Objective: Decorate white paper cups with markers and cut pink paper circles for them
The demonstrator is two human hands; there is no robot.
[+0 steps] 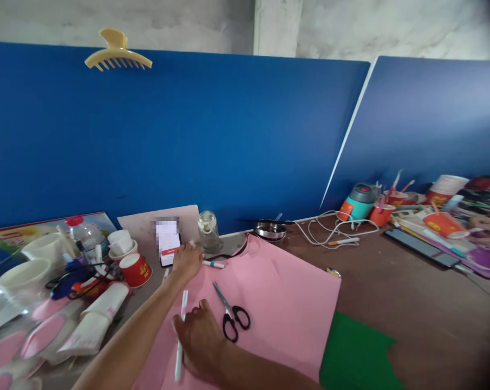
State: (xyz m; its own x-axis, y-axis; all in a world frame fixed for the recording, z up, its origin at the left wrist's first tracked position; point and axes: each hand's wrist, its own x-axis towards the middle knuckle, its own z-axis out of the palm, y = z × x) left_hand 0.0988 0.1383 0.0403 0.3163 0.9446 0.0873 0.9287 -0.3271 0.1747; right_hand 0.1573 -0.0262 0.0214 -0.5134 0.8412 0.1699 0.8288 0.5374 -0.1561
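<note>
My left hand (pixel 188 261) reaches to the lower right corner of a propped-up phone (pixel 168 238), fingers bent forward and slightly apart; nothing shows in it. Beside its fingertips lies a white marker with a teal band (pixel 214 264). Lower down, my right hand (pixel 201 333) has its fingers curled over a slim white pen-like stick (pixel 178 360), whose two ends stick out past the hand. Under both hands spreads a large pink paper sheet (pixel 289 309). Black-handled scissors (pixel 230 314) lie on it, right of my right hand, blades slightly apart.
Red paper cups (pixel 135 270), white cups (pixel 25 284) and pink-and-white pieces (pixel 44 336) crowd the left. Behind the sheet stand a glass jar (pixel 209 233) and a tape roll (pixel 269 230). Green paper (pixel 356 352), a white cable (pixel 321 233) and another phone (pixel 423 248) lie right.
</note>
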